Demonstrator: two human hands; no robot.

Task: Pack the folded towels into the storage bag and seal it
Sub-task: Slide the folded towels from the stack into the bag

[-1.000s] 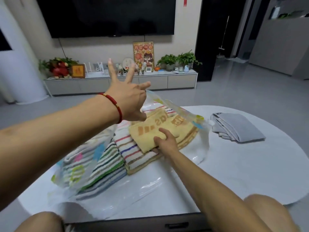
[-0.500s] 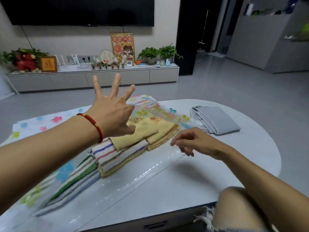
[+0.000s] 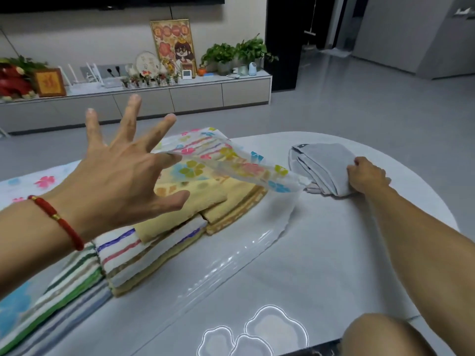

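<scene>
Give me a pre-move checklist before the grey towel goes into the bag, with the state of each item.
1. Bag mouth held open: ok. The left hand lifts the flowered top sheet of the storage bag with its index finger, other fingers spread.
2. Grip on the grey towel: ok. The right hand holds its near edge.
3. Grey towel folded: ok, layers stacked on the table.
4. Room inside: cannot tell. The yellow towels lie at the opening.
5. Path from towel to mouth: ok, bare table between.
6. Seal strip ready: cannot tell.
</scene>
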